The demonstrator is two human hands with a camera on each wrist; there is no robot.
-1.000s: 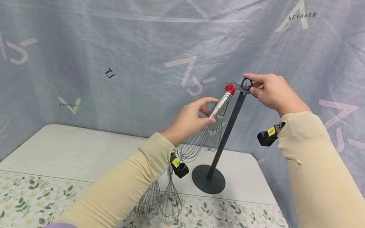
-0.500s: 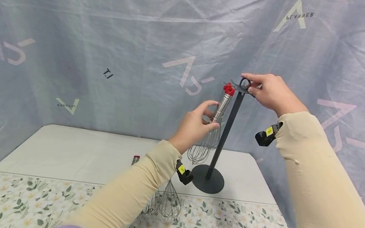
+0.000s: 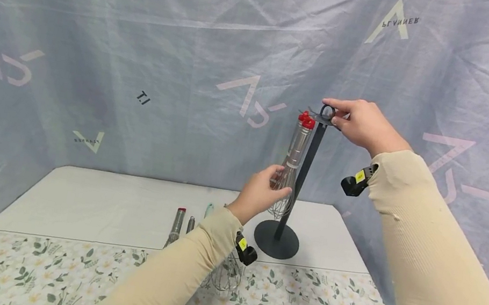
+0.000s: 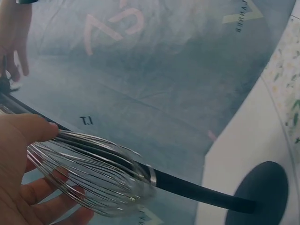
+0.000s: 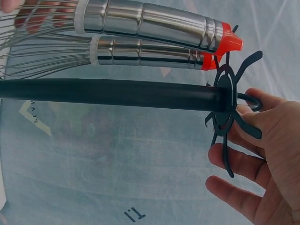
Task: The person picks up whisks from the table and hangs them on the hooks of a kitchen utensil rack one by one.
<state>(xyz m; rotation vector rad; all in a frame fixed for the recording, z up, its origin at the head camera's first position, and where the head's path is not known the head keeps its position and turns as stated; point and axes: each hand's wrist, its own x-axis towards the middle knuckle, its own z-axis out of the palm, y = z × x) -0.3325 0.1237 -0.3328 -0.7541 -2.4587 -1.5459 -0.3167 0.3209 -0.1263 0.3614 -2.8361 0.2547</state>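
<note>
Two whisks with silver handles and red ends hang side by side at the hooks of a black stand (image 3: 305, 166). My left hand (image 3: 259, 193) is at the wires of the nearer whisk (image 3: 300, 143), below its handle. In the left wrist view, the thumb lies along the whisk wires (image 4: 101, 171), with the other fingers spread loosely beneath them. The farther whisk (image 5: 147, 52) sits between the nearer one and the stand's pole in the right wrist view. My right hand (image 3: 363, 121) pinches the ring (image 5: 257, 103) on top of the stand.
Bare curved hooks (image 5: 250, 61) fan out around the stand's top. Its round base (image 3: 276, 240) rests on the white table (image 3: 112, 205). More utensils, including a red-ended whisk (image 3: 177, 225), lie partly behind my left sleeve. A grey-blue curtain (image 3: 189, 77) hangs behind.
My left hand has moved right and slid down from the nearer whisk's handle to its wires. That whisk has swung closer to upright against the pole. The right hand keeps its pinch on the ring.
</note>
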